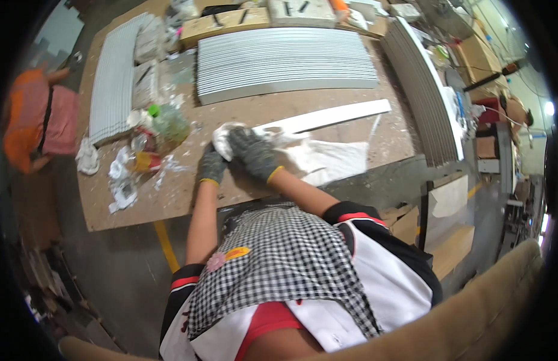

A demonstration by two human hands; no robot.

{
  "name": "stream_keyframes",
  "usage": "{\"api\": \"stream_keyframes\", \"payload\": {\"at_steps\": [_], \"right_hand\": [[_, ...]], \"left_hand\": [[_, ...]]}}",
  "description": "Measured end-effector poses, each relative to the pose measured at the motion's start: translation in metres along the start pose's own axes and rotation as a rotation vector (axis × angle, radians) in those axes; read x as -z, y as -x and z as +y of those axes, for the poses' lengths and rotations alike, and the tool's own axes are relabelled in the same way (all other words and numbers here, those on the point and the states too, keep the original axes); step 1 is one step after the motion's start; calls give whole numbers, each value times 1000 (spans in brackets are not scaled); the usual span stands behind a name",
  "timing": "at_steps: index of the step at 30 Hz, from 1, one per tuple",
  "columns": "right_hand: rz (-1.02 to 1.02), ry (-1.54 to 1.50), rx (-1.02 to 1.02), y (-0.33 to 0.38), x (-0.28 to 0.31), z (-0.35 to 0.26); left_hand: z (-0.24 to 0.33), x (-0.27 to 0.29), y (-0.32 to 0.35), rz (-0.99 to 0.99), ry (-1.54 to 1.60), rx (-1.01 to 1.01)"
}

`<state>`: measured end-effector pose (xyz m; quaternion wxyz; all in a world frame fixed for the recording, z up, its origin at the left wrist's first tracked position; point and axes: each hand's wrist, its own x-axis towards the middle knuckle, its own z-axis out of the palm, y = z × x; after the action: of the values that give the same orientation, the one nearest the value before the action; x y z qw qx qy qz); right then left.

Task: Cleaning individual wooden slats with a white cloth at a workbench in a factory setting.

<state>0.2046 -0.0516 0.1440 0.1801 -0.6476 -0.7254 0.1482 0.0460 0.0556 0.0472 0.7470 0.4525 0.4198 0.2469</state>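
Observation:
My left hand [211, 164], in a dark grey glove with a yellow cuff, is low at the near end of a long white strip [339, 115]. Its fingers are mostly hidden behind a bunched white cloth [223, 139] and my other hand. Gloved the same way, my right hand [253, 155] is closed over the cloth, pressing it around the strip's left end. From there the strip runs right across the brown tabletop [261, 189]. A larger spread white cloth [333, 161] lies just right of my right hand, nearer than the strip.
Stacked white-grey strips stand behind [285, 63], at left [116, 78] and at right [423, 90]. A clear bottle with green cap [170, 123], a red-yellow packet [146, 161] and crumpled white scraps [122, 186] lie left. A person in orange [29, 120] is beyond the left edge.

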Motion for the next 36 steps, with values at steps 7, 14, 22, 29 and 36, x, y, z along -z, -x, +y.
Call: {"api": "stream_keyframes", "payload": {"at_steps": [7,14,22,29,36], "right_hand": [[274,224,-247,94,82,183],[-1,536,-784,134,154,279],[194,405,-457,130,104,259],[165,637,-783,174,129,371],[292,-137,-216,110,56,155]], "left_hand": [[-14,-1,13,175,-1219,-571],[11,-21,21,260,363,129],[17,-22,21,300,158,67],[25,-37,24,310,318,72],[-23,-3,18,217,24,-193]]}}
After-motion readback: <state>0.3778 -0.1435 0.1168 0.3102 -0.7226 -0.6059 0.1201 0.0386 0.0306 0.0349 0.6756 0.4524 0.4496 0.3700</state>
